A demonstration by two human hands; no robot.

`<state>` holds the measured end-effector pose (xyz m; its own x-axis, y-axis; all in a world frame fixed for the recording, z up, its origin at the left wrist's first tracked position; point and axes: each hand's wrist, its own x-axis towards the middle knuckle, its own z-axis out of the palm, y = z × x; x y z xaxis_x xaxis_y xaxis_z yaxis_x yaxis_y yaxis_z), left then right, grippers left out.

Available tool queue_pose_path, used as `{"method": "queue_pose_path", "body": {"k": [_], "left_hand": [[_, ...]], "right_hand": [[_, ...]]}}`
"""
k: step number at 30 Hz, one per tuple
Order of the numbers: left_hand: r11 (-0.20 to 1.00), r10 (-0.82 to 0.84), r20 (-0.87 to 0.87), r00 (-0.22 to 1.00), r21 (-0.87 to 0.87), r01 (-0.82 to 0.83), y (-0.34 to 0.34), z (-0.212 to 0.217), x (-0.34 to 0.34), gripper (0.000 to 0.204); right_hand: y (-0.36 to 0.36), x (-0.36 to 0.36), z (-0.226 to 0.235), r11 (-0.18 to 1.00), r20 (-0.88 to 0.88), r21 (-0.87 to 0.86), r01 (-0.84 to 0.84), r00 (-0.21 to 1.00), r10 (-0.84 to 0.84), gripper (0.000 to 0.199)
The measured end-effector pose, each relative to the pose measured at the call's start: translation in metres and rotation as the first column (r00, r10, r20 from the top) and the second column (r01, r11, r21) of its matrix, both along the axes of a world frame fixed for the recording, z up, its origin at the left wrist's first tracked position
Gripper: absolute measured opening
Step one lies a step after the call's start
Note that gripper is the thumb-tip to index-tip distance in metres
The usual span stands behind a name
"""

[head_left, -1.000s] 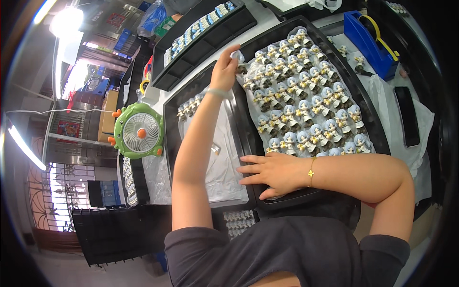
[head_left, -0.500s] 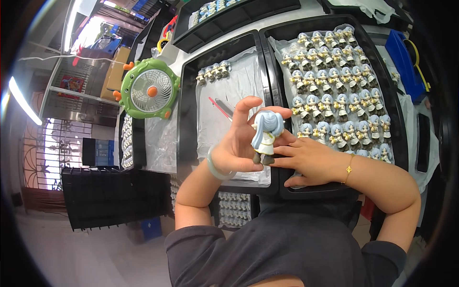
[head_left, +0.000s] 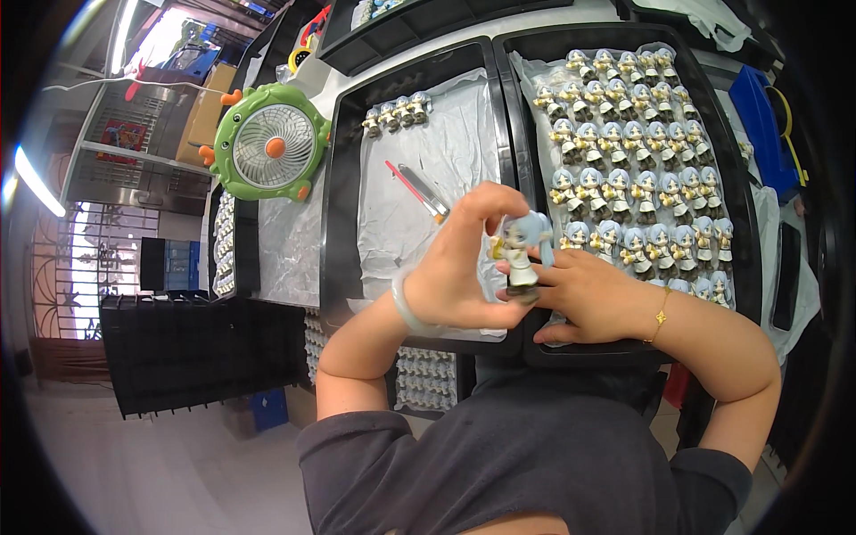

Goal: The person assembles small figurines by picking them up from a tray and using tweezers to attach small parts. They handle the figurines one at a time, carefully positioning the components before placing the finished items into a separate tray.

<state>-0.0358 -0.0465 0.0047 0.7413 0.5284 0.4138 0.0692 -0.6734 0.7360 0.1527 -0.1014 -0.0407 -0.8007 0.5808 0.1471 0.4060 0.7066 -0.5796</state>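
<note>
Upper left: round green plastic desk fan (head_left: 269, 143), orange hub. Centre: black tray lined with clear plastic sheet (head_left: 428, 178), red-handled tool (head_left: 415, 190) lying on it. Centre frame: left hand (head_left: 464, 267) and right hand (head_left: 584, 299) both clamped on small blue-haired figurine (head_left: 522, 250). Right: black tray (head_left: 744, 267) packed with rows of matching figurines (head_left: 637, 178).

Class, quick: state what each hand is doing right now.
Left hand: closed on the blue-haired figurine.
Right hand: also holding that figurine, fingers at its base.
</note>
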Motion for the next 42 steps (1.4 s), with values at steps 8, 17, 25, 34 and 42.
{"method": "queue_pose_path", "body": {"k": [8, 17, 25, 34, 42], "left_hand": [[0.829, 0.381, -0.141, 0.914, 0.489, -0.271, -0.005, 0.0, 0.004, 0.062], [0.83, 0.411, -0.211, 0.887, 0.489, -0.269, -0.008, 0.007, 0.004, 0.066], [0.931, 0.334, 0.009, 0.943, -0.161, -0.328, 0.022, -0.002, -0.006, 0.061], [0.732, 0.681, -0.154, 0.716, 0.104, -0.674, 0.198, -0.049, -0.052, 0.066], [0.662, 0.749, -0.383, 0.54, 0.441, -0.606, 0.237, -0.117, -0.048, 0.063]], "right_hand": [[0.0, -0.002, -0.002, 1.0, -0.025, 0.03, 0.007, 1.0, -0.006, 0.045], [-0.001, -0.001, -0.001, 0.999, -0.008, 0.035, 0.006, 1.0, -0.006, 0.041], [0.0, -0.001, -0.004, 0.999, -0.008, 0.05, -0.005, 1.0, 0.005, 0.051], [-0.001, -0.001, -0.005, 0.999, 0.004, 0.052, -0.01, 1.0, 0.01, 0.053], [-0.001, 0.002, -0.011, 0.998, -0.019, 0.061, -0.005, 1.0, 0.006, 0.053]]}}
